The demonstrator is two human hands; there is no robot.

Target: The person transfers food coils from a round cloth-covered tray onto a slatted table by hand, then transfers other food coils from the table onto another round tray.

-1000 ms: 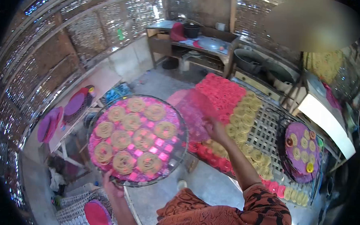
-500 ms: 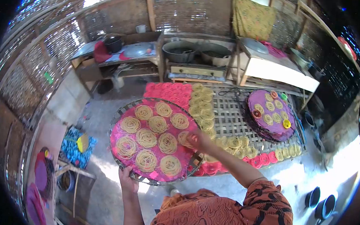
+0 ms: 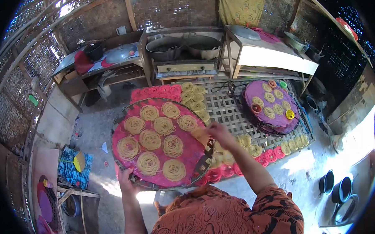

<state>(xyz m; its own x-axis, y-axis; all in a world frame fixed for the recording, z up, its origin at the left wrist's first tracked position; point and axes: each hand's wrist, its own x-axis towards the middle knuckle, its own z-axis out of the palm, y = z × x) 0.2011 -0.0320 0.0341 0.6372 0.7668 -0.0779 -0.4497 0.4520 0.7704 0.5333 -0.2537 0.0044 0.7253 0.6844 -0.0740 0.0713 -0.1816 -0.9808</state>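
A round woven tray point(image 3: 200, 161) with a pink cloth on it is tilted in front of me. Several flat coils of pale yellow noodles point(image 3: 163, 125) lie spread over the cloth. My left hand point(image 3: 127, 181) is closed on the tray's near left rim. At the right side of the tray, my right hand point(image 3: 218, 134) pinches the edge of one noodle coil point(image 3: 201, 136), which looks folded and partly lifted off the cloth. The fingertips themselves are small and partly hidden.
Beyond the tray, a woven bamboo mat point(image 3: 229, 112) bears rows of pink coils point(image 3: 157, 92) and yellow coils point(image 3: 193, 96). On its right side stands a round stack with a purple cloth point(image 3: 275, 114). Large pans point(image 3: 164, 48) and a white-fronted table point(image 3: 277, 62) line the back wall.
My right hand has drawn outward to the right, and the coil under it now shows as a lifted flap. The left hand keeps its hold on the rim. My view has shifted slightly.
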